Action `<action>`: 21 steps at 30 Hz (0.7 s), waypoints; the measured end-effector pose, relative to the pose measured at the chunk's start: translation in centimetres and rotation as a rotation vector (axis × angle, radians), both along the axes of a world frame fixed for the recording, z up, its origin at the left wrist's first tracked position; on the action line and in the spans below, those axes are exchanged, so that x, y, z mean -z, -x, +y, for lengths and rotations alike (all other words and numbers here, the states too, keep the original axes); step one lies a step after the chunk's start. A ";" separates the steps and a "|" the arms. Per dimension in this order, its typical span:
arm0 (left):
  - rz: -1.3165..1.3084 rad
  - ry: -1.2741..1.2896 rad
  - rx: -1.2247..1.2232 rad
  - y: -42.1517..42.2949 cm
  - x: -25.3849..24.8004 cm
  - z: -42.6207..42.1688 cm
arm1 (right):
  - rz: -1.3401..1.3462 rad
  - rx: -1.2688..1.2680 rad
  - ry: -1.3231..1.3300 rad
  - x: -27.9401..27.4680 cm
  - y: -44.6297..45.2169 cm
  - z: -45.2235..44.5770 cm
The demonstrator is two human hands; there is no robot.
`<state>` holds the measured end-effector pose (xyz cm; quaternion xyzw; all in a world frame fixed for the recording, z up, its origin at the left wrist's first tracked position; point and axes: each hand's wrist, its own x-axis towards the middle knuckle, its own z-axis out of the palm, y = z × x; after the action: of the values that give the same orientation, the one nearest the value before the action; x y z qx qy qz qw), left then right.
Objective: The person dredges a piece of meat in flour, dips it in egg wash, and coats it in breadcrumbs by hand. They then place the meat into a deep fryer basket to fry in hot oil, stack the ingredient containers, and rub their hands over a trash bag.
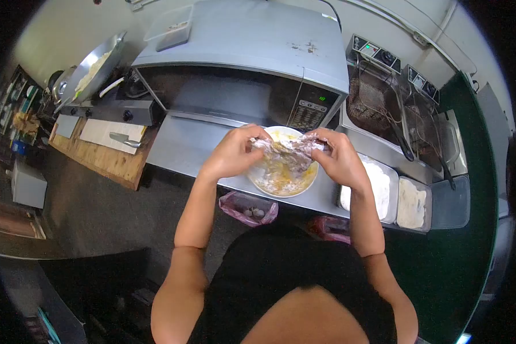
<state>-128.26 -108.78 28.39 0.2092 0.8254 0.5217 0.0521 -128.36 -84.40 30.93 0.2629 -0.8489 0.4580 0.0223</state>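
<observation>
My left hand (235, 153), near the centre of the frame, has its thumb and forefinger drawn close together, with only the thickness of the food between them. They pinch the left end of a floury, limp piece of food (297, 159). My right hand (341, 159), just right of centre, grips the other end in the same narrow way, fingers curled over the top; its far fingertips are hidden, so I cannot tell how they lie. White powder coats the fingers of both hands.

The piece hangs between my hands at the middle of the frame, over a white bowl (281, 195) streaked inside with yellow liquid and clumps of powder. I cannot tell whether its lower edge touches the wet mix. The bowl stands on a metal counter (189, 140), just in front of a microwave (229, 94) that fills the top centre.

Right of my right wrist, white powder (378, 179) lies in a tray (396, 200). Below the bowl in the frame, a pink plastic bag (231, 207) holds round, pale things (255, 212).
</observation>
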 end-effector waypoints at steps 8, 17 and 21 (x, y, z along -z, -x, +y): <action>0.132 0.250 0.063 4.2 8.2 0.3 | -0.174 0.110 -0.228 11.1 4.8 0.1; 0.119 0.571 -0.147 6.0 12.6 3.9 | 0.106 0.230 -0.778 16.8 5.2 -3.2; 0.121 0.615 -0.218 5.8 13.2 3.7 | 0.101 0.219 -0.833 17.3 5.7 -4.0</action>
<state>-134.04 -105.03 15.17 0.1249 0.9634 0.2371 0.0074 -134.06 -88.38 13.66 0.1796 -0.9820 0.0576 0.0042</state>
